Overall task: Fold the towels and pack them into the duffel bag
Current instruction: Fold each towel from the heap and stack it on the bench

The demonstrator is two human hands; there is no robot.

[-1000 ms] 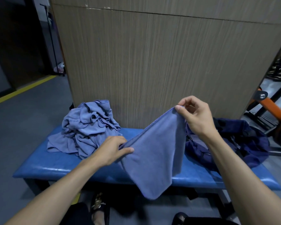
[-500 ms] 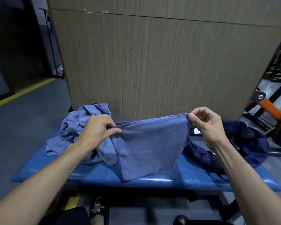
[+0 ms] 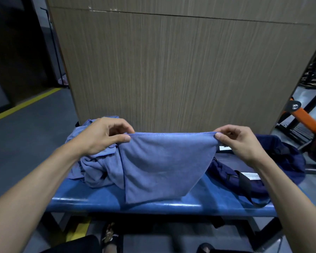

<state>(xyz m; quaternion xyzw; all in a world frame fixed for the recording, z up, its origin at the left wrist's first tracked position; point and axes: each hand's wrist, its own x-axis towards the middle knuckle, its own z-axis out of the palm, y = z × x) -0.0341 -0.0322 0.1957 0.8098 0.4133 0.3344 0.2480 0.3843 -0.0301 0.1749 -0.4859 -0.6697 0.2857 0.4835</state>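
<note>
Left hand (image 3: 100,136) pinches left top corner of blue towel (image 3: 162,161). Right hand (image 3: 239,141) pinches right top corner. Towel held up flat between hands, top edge straight, bottom end resting on blue desk (image 3: 102,200). Messy pile of towels (image 3: 97,170) on desk, left, behind held towel. Dark blue duffel bag (image 3: 281,161) on desk, right. Wood wall (image 3: 171,70) far behind.

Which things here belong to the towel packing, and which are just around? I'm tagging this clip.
Part of the job:
held towel, pinched by left hand and right hand
towel pile
duffel bag
bench

Just around:
wood panel
orange gym machine
sandal
</note>
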